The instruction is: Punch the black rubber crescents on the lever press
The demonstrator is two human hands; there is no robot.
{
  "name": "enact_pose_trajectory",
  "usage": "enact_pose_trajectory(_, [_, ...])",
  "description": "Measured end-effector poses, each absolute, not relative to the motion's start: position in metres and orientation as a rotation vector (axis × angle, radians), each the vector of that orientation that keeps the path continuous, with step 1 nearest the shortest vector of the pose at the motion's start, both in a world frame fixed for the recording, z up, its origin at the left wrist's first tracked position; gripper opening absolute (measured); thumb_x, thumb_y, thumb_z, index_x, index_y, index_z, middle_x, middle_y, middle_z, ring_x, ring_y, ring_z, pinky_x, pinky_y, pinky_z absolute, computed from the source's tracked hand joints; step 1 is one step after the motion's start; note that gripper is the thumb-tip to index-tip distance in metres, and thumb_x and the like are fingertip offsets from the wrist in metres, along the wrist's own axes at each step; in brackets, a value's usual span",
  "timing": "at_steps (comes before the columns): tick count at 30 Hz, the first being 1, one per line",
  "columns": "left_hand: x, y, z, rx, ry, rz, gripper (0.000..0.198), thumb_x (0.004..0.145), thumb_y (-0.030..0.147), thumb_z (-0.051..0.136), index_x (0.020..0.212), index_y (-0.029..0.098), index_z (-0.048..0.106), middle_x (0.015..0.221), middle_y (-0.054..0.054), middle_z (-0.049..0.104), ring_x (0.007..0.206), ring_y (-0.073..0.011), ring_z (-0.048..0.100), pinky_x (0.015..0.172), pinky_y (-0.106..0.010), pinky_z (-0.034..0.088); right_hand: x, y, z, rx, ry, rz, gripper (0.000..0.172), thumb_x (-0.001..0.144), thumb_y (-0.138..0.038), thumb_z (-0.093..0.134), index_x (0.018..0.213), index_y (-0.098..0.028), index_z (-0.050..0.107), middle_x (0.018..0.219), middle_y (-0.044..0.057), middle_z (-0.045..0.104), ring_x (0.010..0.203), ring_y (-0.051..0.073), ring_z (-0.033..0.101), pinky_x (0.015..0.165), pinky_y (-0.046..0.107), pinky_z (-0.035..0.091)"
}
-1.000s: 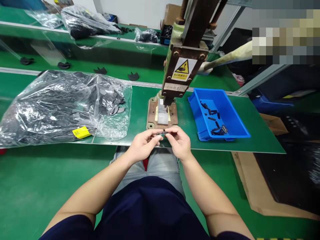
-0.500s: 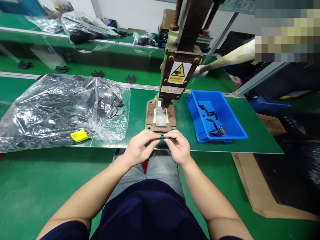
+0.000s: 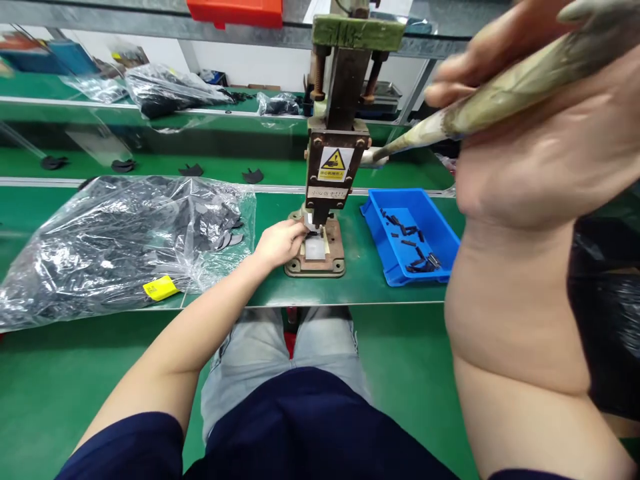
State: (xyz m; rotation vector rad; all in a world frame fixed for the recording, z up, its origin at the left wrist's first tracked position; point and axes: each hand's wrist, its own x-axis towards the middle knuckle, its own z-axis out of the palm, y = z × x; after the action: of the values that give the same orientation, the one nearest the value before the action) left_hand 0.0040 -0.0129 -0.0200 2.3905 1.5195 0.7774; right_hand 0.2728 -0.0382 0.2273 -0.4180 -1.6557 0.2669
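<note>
My left hand (image 3: 284,241) reaches to the base of the hand press (image 3: 333,167), with fingertips pinching a small black piece (image 3: 314,233) under the ram. Much of that piece is hidden by the fingers and the ram. The pale plate (image 3: 315,250) on the press base lies just in front of it. Raised close to the camera at upper right, my right hand (image 3: 535,147) is around the pale, worn lever (image 3: 480,117) of the press. The lever crosses its palm, and the fingers are blurred by motion.
A clear bag of dark flat pieces (image 3: 130,233) lies at left. Right of the press stands a blue bin (image 3: 400,227) holding small black parts. Several dark curved pieces (image 3: 253,176) rest on the green surface behind. A red box (image 3: 235,12) sits on the shelf above.
Both hands were together in front of the press holding a small black piece. My left hand has moved forward to the press base; my right hand has risen to the lever. The view has shifted.
</note>
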Motion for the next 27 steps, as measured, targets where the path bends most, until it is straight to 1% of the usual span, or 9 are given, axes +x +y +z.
enact_pose_trajectory(1, [0.007,-0.011,-0.019,2.424,1.515,0.734,0.03,0.106,0.029,0.053,0.121,0.028,0.079,0.12,-0.009,0.075,0.118,-0.0278,0.069,0.101,-0.036,0.052,0.269,-0.04,0.231,-0.431,-1.678,0.299,0.082,0.102,-0.062,0.011,0.115,-0.008,0.072,0.093,-0.005,0.066,0.089,0.008,0.074,0.078,0.035,0.046])
enact_pose_trajectory(3, [0.011,-0.01,-0.017,2.462,1.507,0.676,0.031,0.103,0.025,0.055,0.122,0.029,0.079,0.122,-0.009,0.074,0.121,-0.029,0.068,0.102,-0.037,0.052,0.263,-0.044,0.228,-0.432,-1.647,0.364,0.06,0.102,-0.068,0.047,0.107,-0.013,0.07,0.083,-0.006,0.062,0.075,0.005,0.068,0.078,0.03,0.052])
enact_pose_trajectory(6, [0.013,-0.01,-0.013,2.463,1.48,0.646,0.033,0.1,0.021,0.058,0.123,0.029,0.08,0.126,-0.009,0.074,0.123,-0.0301,0.067,0.105,-0.038,0.052,0.262,-0.054,0.204,-0.389,-1.601,0.37,0.037,0.092,-0.053,0.079,0.09,-0.02,0.065,0.075,-0.003,0.06,0.067,0.01,0.063,0.069,0.03,0.056])
enact_pose_trajectory(9, [0.013,-0.009,-0.012,2.469,1.459,0.646,0.035,0.102,0.021,0.054,0.123,0.027,0.081,0.128,-0.01,0.074,0.122,-0.0288,0.068,0.106,-0.038,0.053,0.267,-0.067,0.165,-0.346,-1.624,0.314,0.032,0.093,-0.043,0.079,0.076,-0.023,0.06,0.069,-0.003,0.058,0.066,0.013,0.062,0.068,0.035,0.055])
enact_pose_trajectory(11, [0.013,-0.009,-0.013,2.485,1.451,0.663,0.035,0.104,0.023,0.051,0.123,0.025,0.081,0.129,-0.01,0.075,0.122,-0.0281,0.069,0.106,-0.038,0.054,0.271,-0.074,0.134,-0.353,-1.672,0.211,0.031,0.094,-0.036,0.074,0.07,-0.024,0.057,0.065,-0.004,0.058,0.067,0.014,0.065,0.076,0.041,0.059])
enact_pose_trajectory(14, [0.013,-0.011,-0.015,2.491,1.433,0.681,0.036,0.106,0.024,0.049,0.125,0.024,0.079,0.132,-0.009,0.075,0.124,-0.0258,0.07,0.108,-0.036,0.054,0.276,-0.078,0.095,-0.376,-1.733,0.067,0.029,0.09,-0.03,0.071,0.066,-0.024,0.055,0.064,-0.007,0.062,0.068,0.013,0.069,0.091,0.048,0.061])
enact_pose_trajectory(18, [-0.009,-0.016,-0.011,2.46,1.558,0.615,0.035,0.108,0.028,0.048,0.13,0.021,0.074,0.131,-0.009,0.077,0.125,-0.024,0.07,0.112,-0.035,0.052,0.277,-0.071,0.069,-0.342,-1.697,-0.001,0.029,0.088,-0.03,0.073,0.065,-0.025,0.056,0.065,-0.009,0.066,0.067,0.013,0.071,0.092,0.049,0.061])
enact_pose_trajectory(23, [-0.079,-0.04,0.004,2.272,2.088,0.002,0.031,0.104,0.041,0.055,0.116,0.02,0.074,0.116,-0.015,0.079,0.113,-0.0313,0.075,0.099,-0.041,0.055,0.274,-0.065,0.067,-0.294,-1.642,-0.024,0.032,0.091,-0.032,0.074,0.064,-0.024,0.057,0.063,-0.007,0.065,0.069,0.014,0.072,0.088,0.048,0.061])
enact_pose_trajectory(27, [-0.129,-0.064,0.012,2.035,2.223,-0.525,0.047,0.104,0.051,0.048,0.124,0.016,0.072,0.118,-0.022,0.08,0.112,-0.0394,0.077,0.095,-0.047,0.056,0.272,-0.064,0.064,-0.298,-1.606,-0.033,0.035,0.092,-0.034,0.073,0.063,-0.024,0.056,0.062,-0.007,0.064,0.068,0.012,0.071,0.088,0.047,0.061])
